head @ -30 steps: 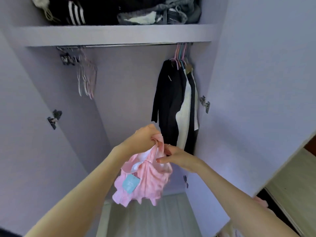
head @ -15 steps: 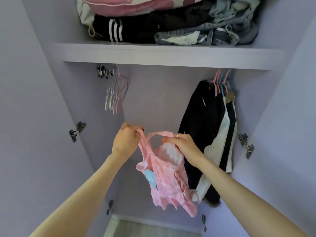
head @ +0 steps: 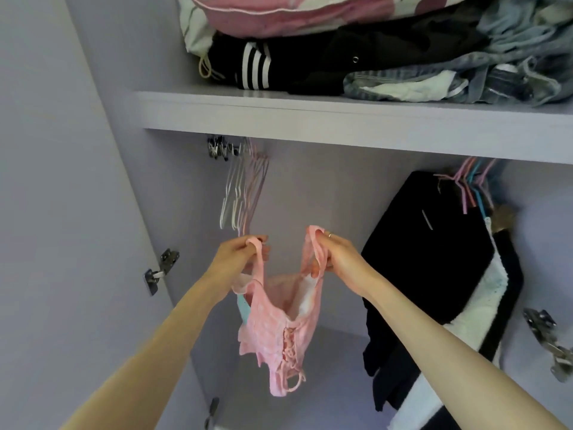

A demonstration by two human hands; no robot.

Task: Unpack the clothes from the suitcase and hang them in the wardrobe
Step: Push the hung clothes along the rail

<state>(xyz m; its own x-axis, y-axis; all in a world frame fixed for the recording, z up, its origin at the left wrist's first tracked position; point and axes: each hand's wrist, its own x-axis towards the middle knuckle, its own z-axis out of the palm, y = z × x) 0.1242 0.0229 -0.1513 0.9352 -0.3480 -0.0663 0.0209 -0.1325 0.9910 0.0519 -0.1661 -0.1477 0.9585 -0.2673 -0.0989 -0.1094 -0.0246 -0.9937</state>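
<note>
Left hand [head: 240, 252] and right hand [head: 333, 256] each pinching one strap of pink top [head: 279, 324], spread apart in wardrobe centre; empty hangers [head: 245, 187] at 11 o'clock, black coat [head: 421, 249] at 3 o'clock.

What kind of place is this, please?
Most likely the inside of a home wardrobe: empty hangers and a black garment hang below a shelf piled with folded clothes.

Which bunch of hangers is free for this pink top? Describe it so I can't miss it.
Look under the wardrobe shelf, at the left end. The empty hangers dangle there, just above the left hand. Unlike the right-side hangers, they carry no clothes.
</note>
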